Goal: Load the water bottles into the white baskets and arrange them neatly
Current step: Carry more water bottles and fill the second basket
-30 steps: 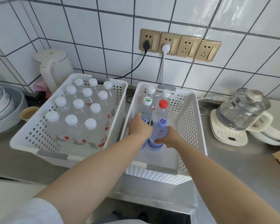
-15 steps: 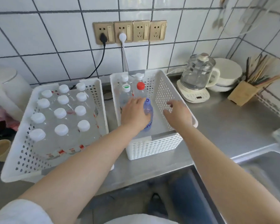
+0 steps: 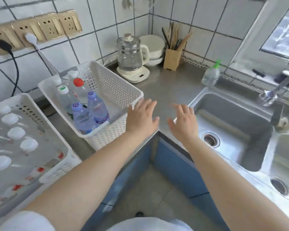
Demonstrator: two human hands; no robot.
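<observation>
Both your hands are empty, fingers spread flat. Left hand point(image 3: 142, 119) is over the right corner of the near basket point(image 3: 123, 90), fingertips at its rim; can't tell if touching. Right hand point(image 3: 183, 121) is over the counter point(image 3: 170, 85), beside the sink point(image 3: 232, 124). Six bottles point(image 3: 90, 112) stand in that basket, bunched on its left side. Left basket point(image 3: 62, 165) is full of white-capped bottles point(image 3: 15, 132). Kettle point(image 3: 132, 57) sits behind on the counter.

White perforated plastic basket point(image 3: 117, 90) at ten o'clock, dotted with round holes; purple-capped clear bottles point(image 3: 97, 109) beside a red-capped one point(image 3: 78, 87). Gold wall sockets point(image 3: 40, 29) against grey-grouted white tiles point(image 3: 107, 22).
</observation>
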